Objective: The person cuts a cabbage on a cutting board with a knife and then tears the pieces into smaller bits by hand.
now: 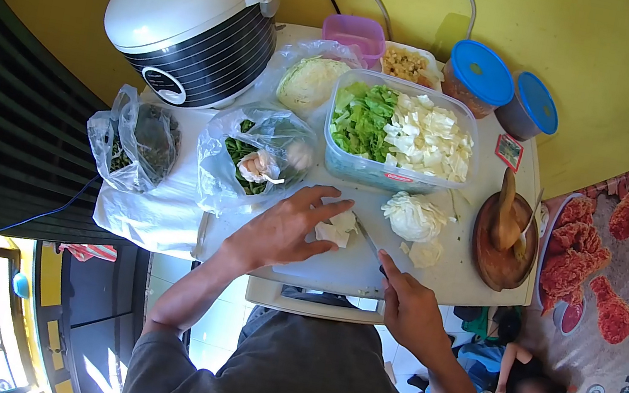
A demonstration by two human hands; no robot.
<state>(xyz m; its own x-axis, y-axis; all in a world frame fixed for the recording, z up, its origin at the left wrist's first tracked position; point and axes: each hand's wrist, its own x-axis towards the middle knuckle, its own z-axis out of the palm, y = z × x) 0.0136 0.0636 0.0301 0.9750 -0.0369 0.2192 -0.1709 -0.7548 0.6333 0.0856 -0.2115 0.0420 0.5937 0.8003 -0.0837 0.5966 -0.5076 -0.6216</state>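
My right hand (412,308) is wrapped round the handle of a knife (364,237), whose blade slants up and left across the pale work surface. At the blade's left side lies a small piece of white cabbage (336,229). My left hand (288,226) reaches over from the left with fingers spread, the fingertips right at that piece. Right of the knife sit a chunk of layered cabbage (413,216) and a loose leaf piece (425,255). Behind them stands a clear plastic tub (393,178) filled with chopped green leaves (362,117) and chopped white cabbage (430,139).
At back left stands a rice cooker (196,7). Plastic bags hold greens and garlic (257,165) and dark leaves (140,145). A cut cabbage (311,84), blue-lidded tubs (480,70) and a purple tub (355,35) line the back. A mortar (500,267) with pestle stands right; a person (522,376) sits below.
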